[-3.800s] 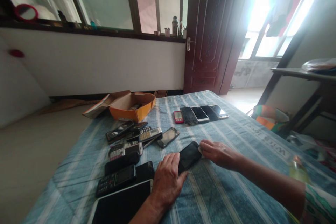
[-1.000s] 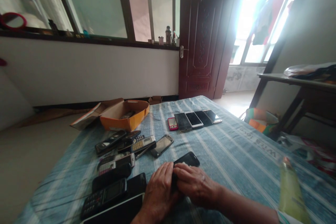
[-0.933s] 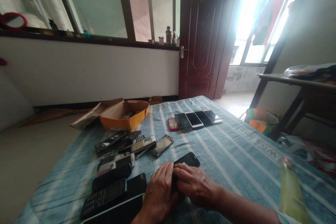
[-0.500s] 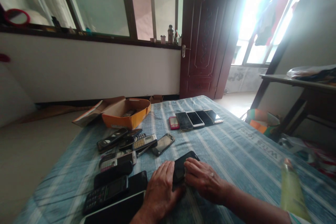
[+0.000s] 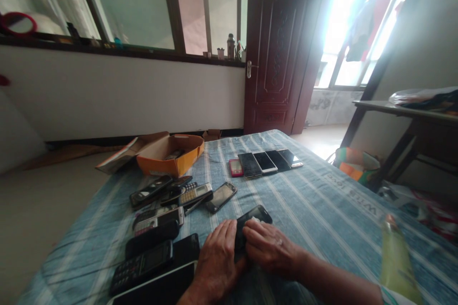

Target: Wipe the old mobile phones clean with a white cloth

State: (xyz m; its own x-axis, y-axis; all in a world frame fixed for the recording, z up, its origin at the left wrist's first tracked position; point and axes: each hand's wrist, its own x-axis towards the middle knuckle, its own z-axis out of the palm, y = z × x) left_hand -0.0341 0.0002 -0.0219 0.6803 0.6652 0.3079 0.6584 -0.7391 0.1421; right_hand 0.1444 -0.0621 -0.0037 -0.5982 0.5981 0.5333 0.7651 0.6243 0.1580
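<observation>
A dark phone (image 5: pixel 260 213) lies tilted on the striped blue cloth (image 5: pixel 307 209), partly covered by both hands. My left hand (image 5: pixel 219 252) grips its left edge, fingers together along the side. Across the phone's face rests my right hand (image 5: pixel 266 247), its fingers curled around a small whitish wad (image 5: pixel 255 219) that shows only at its edge. A grey-screened phone (image 5: pixel 222 197) lies beyond my left hand. Several old keypad phones (image 5: pixel 141 265) are heaped to the left, with a large white-edged black device (image 5: pixel 157 288) at the front.
An open orange box (image 5: pixel 186 159) stands at the back left. Further back, several flat phones (image 5: pixel 265 162) lie in a row beside a small pink device (image 5: pixel 236 167). A bottle of yellowish liquid (image 5: pixel 398 262) is at the right, near my right forearm.
My right hand has moved slightly left and down across the phone, and more of the whitish wad shows. My left hand stays at the phone's left edge.
</observation>
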